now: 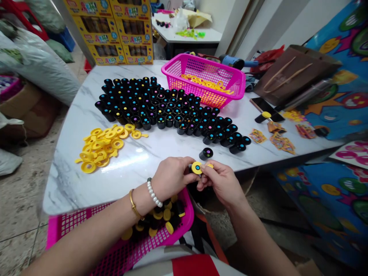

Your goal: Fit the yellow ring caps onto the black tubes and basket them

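Both hands meet at the near edge of the white marble table (149, 153). My left hand (171, 178) is closed around a small black tube whose end carries a yellow ring cap (197, 167) with a blue centre. My right hand (220, 182) pinches that same yellow cap from the right. One loose black tube (206, 153) lies just beyond my fingers. A large cluster of upright black tubes (161, 109) fills the table's middle. A heap of yellow ring caps (102, 147) lies at the left.
A pink basket (178, 226) on my lap holds capped tubes. Another pink basket (207, 78) with yellow caps stands at the back. Sticker sheets (280, 142) and a black phone (266, 109) lie at the right. Yellow cartons (115, 30) and plastic bags stand behind.
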The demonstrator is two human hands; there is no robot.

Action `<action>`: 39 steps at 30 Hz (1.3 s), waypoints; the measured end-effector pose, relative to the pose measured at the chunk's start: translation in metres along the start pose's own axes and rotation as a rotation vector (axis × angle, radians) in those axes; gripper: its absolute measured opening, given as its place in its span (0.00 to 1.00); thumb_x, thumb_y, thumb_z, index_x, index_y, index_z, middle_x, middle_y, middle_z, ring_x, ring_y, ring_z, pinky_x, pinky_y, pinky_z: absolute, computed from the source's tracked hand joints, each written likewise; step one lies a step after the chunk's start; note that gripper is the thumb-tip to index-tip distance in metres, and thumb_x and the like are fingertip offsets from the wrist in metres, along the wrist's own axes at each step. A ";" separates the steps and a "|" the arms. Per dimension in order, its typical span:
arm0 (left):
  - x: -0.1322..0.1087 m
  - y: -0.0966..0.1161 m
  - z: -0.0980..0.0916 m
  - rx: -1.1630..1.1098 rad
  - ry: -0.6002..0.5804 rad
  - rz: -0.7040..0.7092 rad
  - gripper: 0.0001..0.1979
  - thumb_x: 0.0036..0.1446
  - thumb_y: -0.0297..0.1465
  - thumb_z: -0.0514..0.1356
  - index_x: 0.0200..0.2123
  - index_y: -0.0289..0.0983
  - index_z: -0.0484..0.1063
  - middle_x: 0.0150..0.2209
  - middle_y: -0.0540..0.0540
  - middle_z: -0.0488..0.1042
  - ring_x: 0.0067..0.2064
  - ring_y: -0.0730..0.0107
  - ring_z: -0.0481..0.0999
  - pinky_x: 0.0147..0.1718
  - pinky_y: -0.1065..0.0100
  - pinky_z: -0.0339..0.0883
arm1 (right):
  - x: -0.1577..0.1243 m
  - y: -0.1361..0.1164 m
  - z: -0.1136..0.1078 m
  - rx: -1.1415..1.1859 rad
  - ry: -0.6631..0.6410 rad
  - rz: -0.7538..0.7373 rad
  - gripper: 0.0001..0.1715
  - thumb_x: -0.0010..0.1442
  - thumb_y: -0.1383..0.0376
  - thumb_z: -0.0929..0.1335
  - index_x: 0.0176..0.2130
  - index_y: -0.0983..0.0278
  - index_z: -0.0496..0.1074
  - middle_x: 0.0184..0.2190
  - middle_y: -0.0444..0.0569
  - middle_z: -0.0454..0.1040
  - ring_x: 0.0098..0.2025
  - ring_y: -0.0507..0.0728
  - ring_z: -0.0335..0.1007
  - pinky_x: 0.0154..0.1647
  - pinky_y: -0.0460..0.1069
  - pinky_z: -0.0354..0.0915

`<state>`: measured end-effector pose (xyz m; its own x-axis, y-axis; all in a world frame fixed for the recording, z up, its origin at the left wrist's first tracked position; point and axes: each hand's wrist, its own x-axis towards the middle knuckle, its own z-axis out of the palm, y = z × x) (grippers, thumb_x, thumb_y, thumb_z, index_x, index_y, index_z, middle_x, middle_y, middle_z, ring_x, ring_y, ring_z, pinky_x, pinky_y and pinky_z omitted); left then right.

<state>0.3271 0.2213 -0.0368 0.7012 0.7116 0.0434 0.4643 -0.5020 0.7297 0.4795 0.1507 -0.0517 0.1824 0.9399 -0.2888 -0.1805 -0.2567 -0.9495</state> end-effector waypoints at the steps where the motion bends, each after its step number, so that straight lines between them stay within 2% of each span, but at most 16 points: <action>1: 0.000 0.000 0.000 0.009 -0.003 -0.001 0.07 0.52 0.34 0.63 0.35 0.39 0.74 0.28 0.50 0.75 0.29 0.71 0.72 0.28 0.73 0.59 | 0.000 0.000 0.000 0.006 0.003 0.002 0.16 0.55 0.57 0.71 0.24 0.65 0.67 0.16 0.39 0.68 0.17 0.51 0.71 0.19 0.44 0.69; 5: 0.000 0.001 -0.006 0.027 -0.020 0.011 0.09 0.51 0.32 0.61 0.37 0.38 0.74 0.28 0.50 0.75 0.28 0.71 0.71 0.28 0.73 0.59 | 0.000 -0.001 0.001 0.006 0.009 0.009 0.17 0.54 0.57 0.71 0.24 0.65 0.67 0.15 0.39 0.68 0.17 0.51 0.72 0.19 0.43 0.70; 8: 0.000 0.004 -0.012 -0.084 -0.091 0.018 0.09 0.54 0.33 0.58 0.38 0.37 0.74 0.26 0.51 0.74 0.26 0.73 0.69 0.26 0.73 0.58 | 0.001 -0.002 0.003 -0.013 -0.001 0.023 0.16 0.56 0.58 0.70 0.24 0.65 0.66 0.15 0.39 0.70 0.18 0.51 0.72 0.19 0.42 0.70; 11: 0.005 0.004 -0.013 -0.219 -0.132 -0.070 0.13 0.60 0.38 0.53 0.34 0.36 0.73 0.23 0.52 0.71 0.23 0.75 0.67 0.23 0.75 0.56 | 0.001 -0.002 0.003 -0.036 0.007 0.032 0.16 0.57 0.58 0.69 0.24 0.65 0.66 0.15 0.39 0.70 0.18 0.51 0.73 0.20 0.42 0.70; 13: 0.010 0.004 -0.009 -0.265 -0.109 -0.145 0.14 0.60 0.38 0.52 0.30 0.36 0.70 0.20 0.53 0.69 0.22 0.76 0.65 0.21 0.75 0.55 | 0.001 -0.002 0.002 -0.049 0.024 0.014 0.16 0.57 0.59 0.69 0.24 0.65 0.66 0.16 0.40 0.71 0.20 0.51 0.74 0.21 0.42 0.69; 16: 0.010 0.005 -0.002 -0.289 -0.066 -0.185 0.13 0.60 0.36 0.52 0.28 0.36 0.67 0.19 0.54 0.67 0.21 0.77 0.64 0.21 0.75 0.54 | -0.001 0.000 0.001 -0.071 0.027 -0.018 0.16 0.57 0.58 0.69 0.25 0.65 0.66 0.17 0.40 0.71 0.21 0.50 0.74 0.23 0.41 0.68; 18: 0.004 0.005 0.000 -0.290 -0.032 -0.156 0.12 0.61 0.36 0.51 0.32 0.36 0.69 0.20 0.54 0.67 0.22 0.76 0.65 0.22 0.75 0.55 | -0.002 0.001 0.001 -0.068 0.002 -0.029 0.17 0.58 0.57 0.69 0.25 0.65 0.66 0.17 0.39 0.71 0.20 0.50 0.73 0.23 0.42 0.69; 20: -0.003 0.003 0.001 -0.312 -0.012 -0.073 0.12 0.61 0.36 0.52 0.43 0.37 0.69 0.22 0.54 0.69 0.23 0.76 0.67 0.23 0.75 0.57 | -0.002 0.003 0.000 -0.044 -0.038 -0.047 0.17 0.58 0.56 0.69 0.26 0.65 0.66 0.17 0.39 0.70 0.19 0.50 0.72 0.23 0.43 0.69; 23: -0.012 -0.001 0.006 -0.299 0.008 0.053 0.18 0.58 0.33 0.57 0.52 0.37 0.64 0.25 0.54 0.72 0.25 0.75 0.70 0.26 0.75 0.60 | -0.001 0.004 -0.002 -0.012 -0.089 -0.070 0.16 0.57 0.55 0.70 0.28 0.64 0.66 0.19 0.39 0.71 0.19 0.50 0.72 0.23 0.44 0.69; 28: -0.011 -0.004 0.014 -0.148 0.076 0.042 0.14 0.57 0.30 0.58 0.47 0.38 0.67 0.26 0.52 0.73 0.27 0.72 0.71 0.27 0.74 0.60 | 0.001 -0.001 -0.004 -0.042 -0.129 0.034 0.18 0.54 0.54 0.71 0.29 0.64 0.66 0.19 0.40 0.72 0.21 0.51 0.74 0.25 0.43 0.68; 33: -0.002 -0.002 0.008 -0.107 -0.008 0.060 0.07 0.56 0.31 0.58 0.39 0.37 0.69 0.24 0.52 0.71 0.25 0.73 0.70 0.25 0.74 0.56 | 0.003 -0.006 -0.003 -0.055 -0.152 0.076 0.18 0.52 0.55 0.72 0.30 0.63 0.64 0.22 0.40 0.74 0.22 0.51 0.75 0.25 0.43 0.68; 36: -0.003 -0.001 0.000 -0.078 -0.059 0.044 0.07 0.56 0.33 0.58 0.37 0.36 0.69 0.22 0.52 0.70 0.24 0.72 0.69 0.23 0.74 0.55 | -0.003 0.000 -0.002 -0.047 -0.118 0.013 0.17 0.54 0.55 0.72 0.30 0.63 0.64 0.20 0.38 0.71 0.17 0.50 0.71 0.22 0.44 0.68; 39: -0.011 -0.006 -0.010 -0.044 -0.107 0.069 0.10 0.55 0.33 0.60 0.40 0.37 0.70 0.23 0.53 0.71 0.25 0.73 0.69 0.24 0.74 0.55 | -0.014 0.013 -0.005 0.112 -0.066 -0.080 0.14 0.56 0.57 0.71 0.33 0.64 0.67 0.22 0.39 0.72 0.18 0.49 0.71 0.25 0.46 0.70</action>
<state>0.3109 0.2212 -0.0351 0.7851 0.6189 0.0232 0.3906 -0.5239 0.7570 0.4793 0.1333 -0.0607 0.1370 0.9700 -0.2009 -0.2755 -0.1575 -0.9483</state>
